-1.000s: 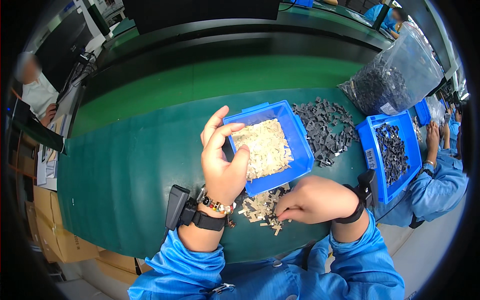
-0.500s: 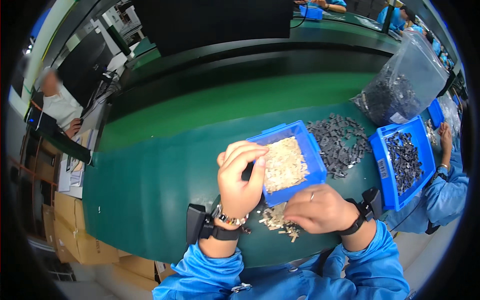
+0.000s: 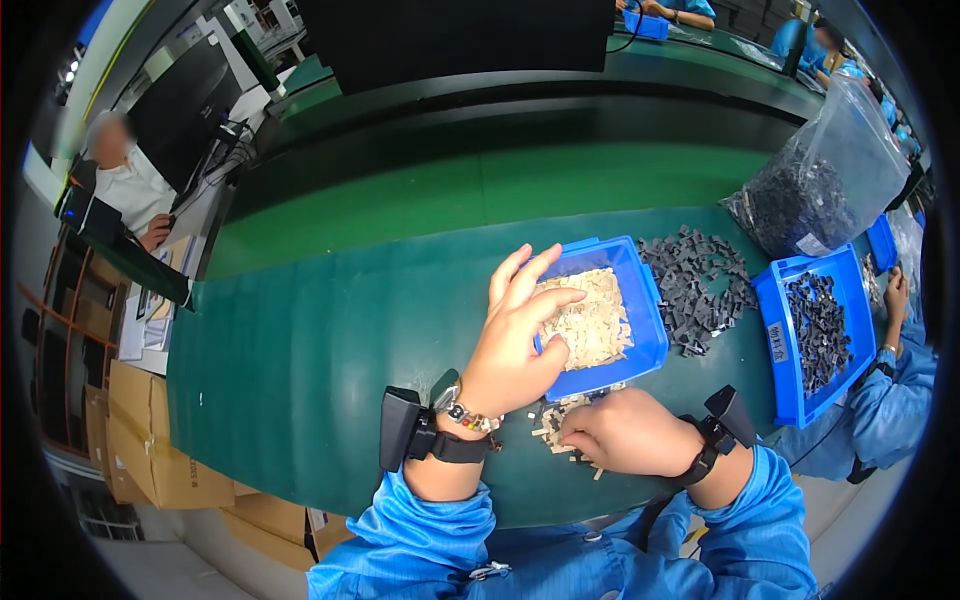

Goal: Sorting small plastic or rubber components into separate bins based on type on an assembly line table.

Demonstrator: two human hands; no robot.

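Observation:
A blue bin (image 3: 652,338) holds many small, flat beige pieces (image 3: 596,320). Over its left side is my left hand (image 3: 520,335), fingers spread, with the thumb and a finger reaching over the beige pieces. I see nothing held in it. Just below the bin, a loose pile of beige and dark pieces (image 3: 550,428) lies on the green table. My right hand (image 3: 640,430) is at this pile with fingers curled and pressed together; whatever is between the fingertips is hidden.
Small black parts (image 3: 695,290) lie scattered right of the bin. Farther right stand another blue bin (image 3: 795,385) with black parts and a clear bag (image 3: 830,190) of dark parts. A co-worker's hand (image 3: 897,297) is at the right edge. Cardboard boxes (image 3: 160,450) stand lower left.
My left hand has spread its fingers from a more closed pose and sits farther over the bin. My right hand stays at the pile, fingers still curled. The whole view has shifted slightly.

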